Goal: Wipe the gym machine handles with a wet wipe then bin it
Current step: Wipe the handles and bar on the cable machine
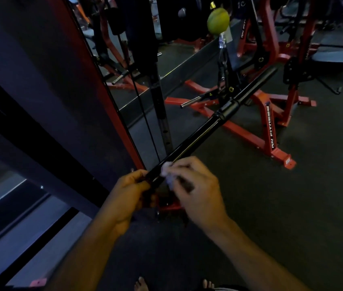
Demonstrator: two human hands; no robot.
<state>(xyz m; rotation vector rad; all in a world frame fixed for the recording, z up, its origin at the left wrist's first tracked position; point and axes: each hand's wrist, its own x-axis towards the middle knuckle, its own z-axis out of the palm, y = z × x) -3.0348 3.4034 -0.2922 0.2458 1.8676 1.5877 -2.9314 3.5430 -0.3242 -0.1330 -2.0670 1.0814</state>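
A long black bar handle runs from the lower centre up to the right, hung from a cable with a green ball stopper above. My left hand grips the near end of the bar. Just beside it, my right hand pinches a crumpled white wet wipe against the bar. No bin is in view.
The red and black cable machine frame with its cables stands at the left, with a mirror behind it. Red weight machines and benches fill the far right. Dark rubber floor lies to the right. My bare feet show at the bottom edge.
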